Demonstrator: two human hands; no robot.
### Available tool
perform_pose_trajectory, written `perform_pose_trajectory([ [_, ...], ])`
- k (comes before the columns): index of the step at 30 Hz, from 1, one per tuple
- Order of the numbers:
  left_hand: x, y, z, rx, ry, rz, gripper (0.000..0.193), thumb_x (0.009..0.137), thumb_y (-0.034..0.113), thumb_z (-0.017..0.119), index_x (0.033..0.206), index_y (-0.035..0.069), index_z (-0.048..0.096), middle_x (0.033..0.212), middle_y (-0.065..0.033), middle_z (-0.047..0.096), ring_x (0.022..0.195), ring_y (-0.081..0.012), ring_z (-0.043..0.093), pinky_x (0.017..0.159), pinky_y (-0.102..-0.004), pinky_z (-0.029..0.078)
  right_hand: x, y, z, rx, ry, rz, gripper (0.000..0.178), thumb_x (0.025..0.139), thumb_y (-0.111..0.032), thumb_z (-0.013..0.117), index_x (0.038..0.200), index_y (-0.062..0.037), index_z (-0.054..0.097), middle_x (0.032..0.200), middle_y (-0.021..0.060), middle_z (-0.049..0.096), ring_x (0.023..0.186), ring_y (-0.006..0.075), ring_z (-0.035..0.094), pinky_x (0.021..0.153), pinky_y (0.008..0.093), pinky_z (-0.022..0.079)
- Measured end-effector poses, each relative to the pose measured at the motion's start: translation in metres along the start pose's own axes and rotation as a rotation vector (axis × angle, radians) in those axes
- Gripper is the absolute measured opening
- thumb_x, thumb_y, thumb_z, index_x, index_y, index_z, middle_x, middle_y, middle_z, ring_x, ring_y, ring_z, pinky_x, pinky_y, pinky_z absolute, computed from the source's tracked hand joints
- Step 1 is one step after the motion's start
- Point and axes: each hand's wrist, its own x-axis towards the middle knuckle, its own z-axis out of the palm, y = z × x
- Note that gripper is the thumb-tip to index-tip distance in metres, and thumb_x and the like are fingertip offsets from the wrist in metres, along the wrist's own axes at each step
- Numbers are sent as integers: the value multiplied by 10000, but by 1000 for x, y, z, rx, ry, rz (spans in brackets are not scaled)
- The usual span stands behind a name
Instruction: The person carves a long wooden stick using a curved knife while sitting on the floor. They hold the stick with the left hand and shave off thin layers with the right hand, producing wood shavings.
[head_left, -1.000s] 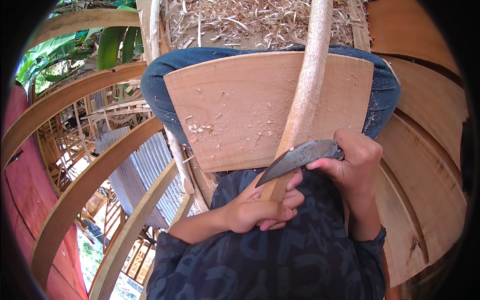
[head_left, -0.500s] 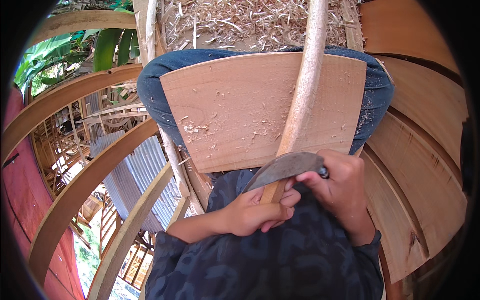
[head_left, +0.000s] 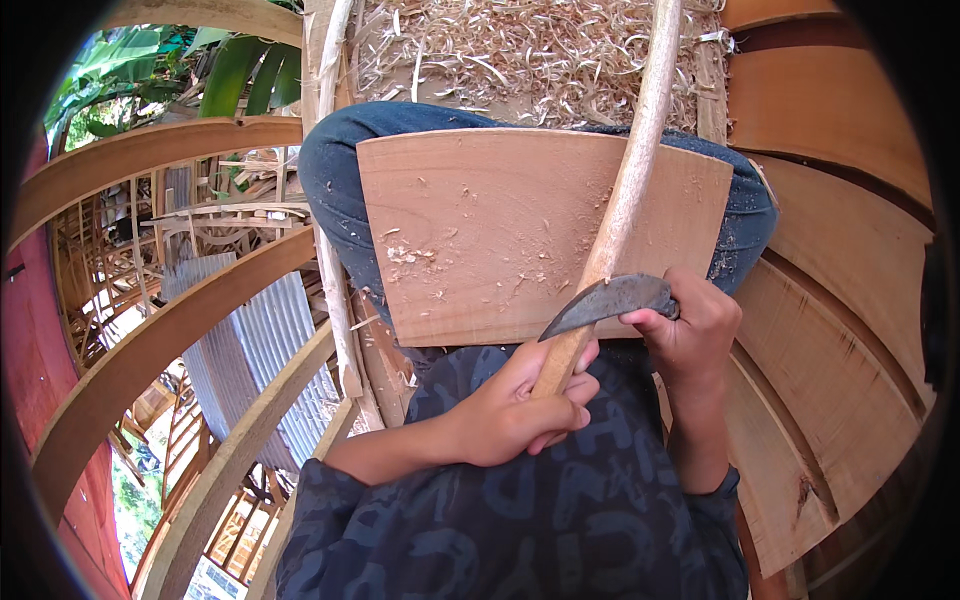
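A long, slightly curved wooden pole (head_left: 630,190) slants from the top of the view down toward my body. My left hand (head_left: 525,405) is wrapped round its near end, which is smoother and yellower than the rest. My right hand (head_left: 690,325) grips a dark curved knife (head_left: 612,302) by its handle, mostly hidden in the fist. The blade lies across the pole just beyond my left hand, its tip pointing left. Beneath the pole, a pale wooden board (head_left: 480,240) with curved edges rests over my lap, dotted with small shavings.
Curly wood shavings (head_left: 540,60) cover the surface beyond my knees. Curved wooden ribs (head_left: 190,330) stand at the left, with corrugated metal sheets (head_left: 270,350) below them. Overlapping planks (head_left: 840,330) rise at the right. Green leaves (head_left: 235,75) show at the far left.
The knife and my right hand have shifted slightly away from my body along the pole. My left hand keeps its hold. The whole view has tilted a little.
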Motion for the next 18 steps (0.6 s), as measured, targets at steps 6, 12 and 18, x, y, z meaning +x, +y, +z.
perform_pose_trajectory([
  [6,-18,3,1,-4,-111,-29,280,773,-34,478,984,58,319,649,3,346,442,-70,383,397,-203,320,27,35,-4,-44,72,485,657,850,-580,497,599,26,458,496,127,384,477,241,363,463,368,337],
  [12,-14,-4,-16,-81,-111,1,382,771,-32,489,1110,33,325,659,6,353,440,-72,390,406,-207,334,4,49,-12,178,-86,290,569,904,-471,492,633,30,485,514,88,410,494,194,408,466,347,333],
  [18,-3,10,-13,25,-17,50,251,779,-31,496,931,67,322,626,13,344,445,-73,381,425,-221,307,-5,-19,14,223,-166,-106,570,795,-572,563,620,-31,519,524,145,468,497,343,526,441,363,385],
])
